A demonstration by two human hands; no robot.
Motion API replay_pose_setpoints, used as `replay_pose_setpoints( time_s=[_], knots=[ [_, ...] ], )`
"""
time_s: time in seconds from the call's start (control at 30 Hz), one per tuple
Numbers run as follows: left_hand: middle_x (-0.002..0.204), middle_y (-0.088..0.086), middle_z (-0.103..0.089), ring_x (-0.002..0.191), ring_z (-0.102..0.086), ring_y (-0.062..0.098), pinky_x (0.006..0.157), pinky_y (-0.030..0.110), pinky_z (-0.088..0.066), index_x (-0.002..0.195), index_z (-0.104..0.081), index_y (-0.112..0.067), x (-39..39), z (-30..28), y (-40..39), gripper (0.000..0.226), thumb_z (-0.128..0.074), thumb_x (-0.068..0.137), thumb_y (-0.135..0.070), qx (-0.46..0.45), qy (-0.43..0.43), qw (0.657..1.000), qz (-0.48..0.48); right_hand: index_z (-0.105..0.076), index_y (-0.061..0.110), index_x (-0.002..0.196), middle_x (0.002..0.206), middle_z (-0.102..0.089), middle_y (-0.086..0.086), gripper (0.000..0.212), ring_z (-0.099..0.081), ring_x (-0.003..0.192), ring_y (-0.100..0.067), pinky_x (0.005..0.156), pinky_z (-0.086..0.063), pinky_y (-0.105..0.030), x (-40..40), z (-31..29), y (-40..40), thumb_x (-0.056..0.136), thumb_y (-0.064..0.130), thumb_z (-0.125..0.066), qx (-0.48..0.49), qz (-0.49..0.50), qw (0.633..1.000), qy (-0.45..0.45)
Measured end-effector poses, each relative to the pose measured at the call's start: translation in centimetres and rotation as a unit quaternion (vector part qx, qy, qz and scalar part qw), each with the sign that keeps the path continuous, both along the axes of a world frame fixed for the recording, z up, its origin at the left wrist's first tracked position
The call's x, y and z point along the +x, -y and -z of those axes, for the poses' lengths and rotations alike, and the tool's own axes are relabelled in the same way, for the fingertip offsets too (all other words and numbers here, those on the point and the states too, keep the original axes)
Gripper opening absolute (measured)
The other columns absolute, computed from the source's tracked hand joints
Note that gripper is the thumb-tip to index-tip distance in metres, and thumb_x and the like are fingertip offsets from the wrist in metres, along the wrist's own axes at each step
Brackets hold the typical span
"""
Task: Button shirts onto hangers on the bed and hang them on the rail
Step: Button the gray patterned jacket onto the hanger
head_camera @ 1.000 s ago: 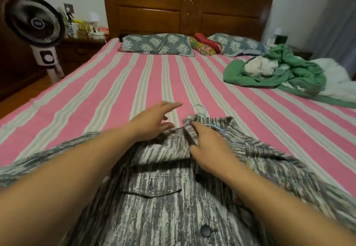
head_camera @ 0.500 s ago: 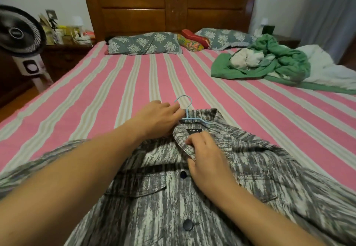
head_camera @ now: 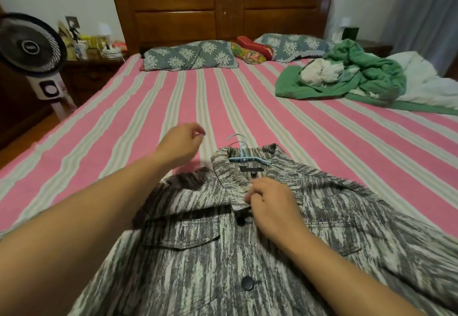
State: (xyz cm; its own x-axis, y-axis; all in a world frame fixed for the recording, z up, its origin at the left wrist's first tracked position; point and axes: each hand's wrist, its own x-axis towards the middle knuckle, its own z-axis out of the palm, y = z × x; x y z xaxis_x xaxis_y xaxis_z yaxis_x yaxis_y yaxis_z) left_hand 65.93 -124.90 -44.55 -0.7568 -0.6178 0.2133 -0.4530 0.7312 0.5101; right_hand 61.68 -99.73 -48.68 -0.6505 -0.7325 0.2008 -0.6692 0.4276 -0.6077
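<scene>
Lying flat on the near part of the bed (head_camera: 247,97), a grey-and-white streaked shirt (head_camera: 198,253) with dark round buttons has a thin pale-blue hanger (head_camera: 244,156) poking out of its collar. Right hand (head_camera: 271,203) pinches the woven cloth at the collar's front edge, while left hand (head_camera: 179,143) hovers loosely curled and empty above the pink-striped sheet, just left of the collar. Broad bare sheet stretches toward two patterned pillows (head_camera: 190,55) and a carved wooden headboard (head_camera: 223,6), with a rumpled green blanket (head_camera: 347,77) at the far right edge and a fan (head_camera: 32,43) off the left side.
</scene>
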Motion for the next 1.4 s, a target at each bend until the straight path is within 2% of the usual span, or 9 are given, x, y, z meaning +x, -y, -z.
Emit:
replay_pose_setpoints(
  time_s=[0.23, 0.43, 0.6, 0.7, 0.8, 0.97, 1.23, 1.3, 1.4],
  knots=[
    [0.087, 0.002, -0.059, 0.076, -0.060, 0.020, 0.070, 0.033, -0.052, 0.109, -0.059, -0.008, -4.5, -0.5, -6.9, 0.030, -0.059, 0.097, -0.036, -0.108, 0.374, 0.920, 0.045, -0.073, 0.020, 0.118, 0.124, -0.066, 0.011, 0.050, -0.048, 0.121, -0.006, 0.115, -0.019, -0.030, 0.1, 1.1, -0.7, 0.078, 0.008, -0.046, -0.035, -0.138, 0.982, -0.122],
    [0.074, 0.003, -0.052, 0.063, -0.053, 0.019, 0.061, 0.033, -0.047, 0.086, -0.056, -0.009, -3.7, -2.2, -7.5, 0.019, -0.048, 0.100, -0.017, -0.179, 0.327, 0.928, 0.011, -0.069, 0.022, 0.108, 0.112, -0.064, 0.012, 0.033, -0.056, 0.108, -0.004, 0.104, -0.047, -0.034, -1.1, 0.9, -0.5, 0.090, 0.007, -0.045, -0.084, -0.070, 0.994, -0.024],
    [0.050, 0.014, -0.060, 0.037, -0.058, 0.024, 0.038, 0.032, -0.053, 0.082, -0.055, 0.004, -3.1, -4.2, -3.5, 0.031, -0.031, 0.101, -0.003, 0.256, 0.170, 0.948, -0.079, -0.035, 0.031, 0.153, 0.160, -0.026, 0.007, 0.051, -0.019, 0.148, -0.018, 0.123, -0.018, -0.047, -5.6, -2.0, -0.1, 0.104, 0.045, -0.040, 0.033, 0.042, 0.998, -0.040],
    [0.102, 0.028, -0.069, 0.080, -0.071, 0.032, 0.072, 0.044, -0.062, 0.123, -0.047, 0.001, -3.6, -3.8, -1.9, 0.028, -0.032, 0.108, -0.018, 0.384, 0.016, 0.918, -0.097, 0.000, 0.040, 0.160, 0.169, 0.008, 0.005, 0.069, 0.004, 0.155, -0.030, 0.125, 0.001, -0.055, -9.4, -0.3, 0.7, 0.100, 0.069, -0.017, 0.208, 0.017, 0.977, -0.050],
    [0.167, 0.014, -0.018, 0.149, -0.027, 0.037, 0.122, 0.053, -0.025, 0.162, -0.009, -0.024, 0.0, 0.6, -4.3, 0.064, -0.027, 0.108, -0.053, 0.118, 0.145, 0.982, -0.015, 0.018, 0.045, 0.155, 0.166, 0.020, -0.002, 0.073, 0.010, 0.154, -0.036, 0.123, 0.007, -0.058, -11.1, 3.1, 1.1, 0.093, 0.077, -0.001, 0.286, 0.038, 0.956, -0.055],
    [0.162, -0.010, 0.032, 0.150, 0.031, 0.020, 0.124, 0.048, 0.015, 0.151, 0.018, -0.058, 12.8, 7.4, -8.7, 0.065, 0.001, 0.091, -0.077, -0.083, 0.295, 0.949, 0.070, 0.019, 0.044, 0.155, 0.166, 0.022, -0.001, 0.073, 0.010, 0.154, -0.036, 0.122, 0.010, -0.059, -10.9, 3.5, 0.9, 0.093, 0.077, -0.002, 0.306, 0.046, 0.949, -0.062],
    [0.170, 0.002, -0.010, 0.153, -0.022, 0.030, 0.125, 0.052, -0.020, 0.160, -0.021, -0.035, 15.7, 1.9, -11.9, 0.074, -0.046, 0.097, -0.066, 0.171, 0.247, 0.953, 0.045, -0.053, 0.017, 0.140, 0.138, -0.056, -0.010, 0.046, -0.049, 0.128, -0.030, 0.112, -0.041, -0.053, 2.7, -2.8, 2.2, 0.100, 0.041, -0.052, 0.181, 0.002, 0.982, -0.053],
    [0.157, 0.004, -0.041, 0.116, -0.060, 0.017, 0.095, 0.034, -0.052, 0.157, -0.033, -0.030, 18.5, 1.2, -12.3, 0.066, -0.063, 0.099, -0.037, 0.199, 0.216, 0.956, -0.007, -0.062, 0.020, 0.132, 0.132, -0.063, -0.001, 0.037, -0.057, 0.118, -0.021, 0.106, -0.048, -0.043, 6.6, -3.1, 1.5, 0.099, 0.035, -0.059, 0.143, -0.101, 0.985, -0.007],
    [0.126, 0.003, -0.063, 0.092, -0.061, 0.011, 0.069, 0.025, -0.047, 0.136, -0.057, -0.020, 21.2, 2.3, -11.5, 0.043, -0.065, 0.094, -0.012, 0.207, 0.150, 0.960, -0.110, -0.057, 0.022, 0.136, 0.136, -0.058, 0.003, 0.046, -0.052, 0.126, -0.020, 0.114, -0.040, -0.042, 9.8, -2.2, 1.3, 0.093, 0.034, -0.068, 0.190, -0.195, 0.962, 0.020]
  ],
)
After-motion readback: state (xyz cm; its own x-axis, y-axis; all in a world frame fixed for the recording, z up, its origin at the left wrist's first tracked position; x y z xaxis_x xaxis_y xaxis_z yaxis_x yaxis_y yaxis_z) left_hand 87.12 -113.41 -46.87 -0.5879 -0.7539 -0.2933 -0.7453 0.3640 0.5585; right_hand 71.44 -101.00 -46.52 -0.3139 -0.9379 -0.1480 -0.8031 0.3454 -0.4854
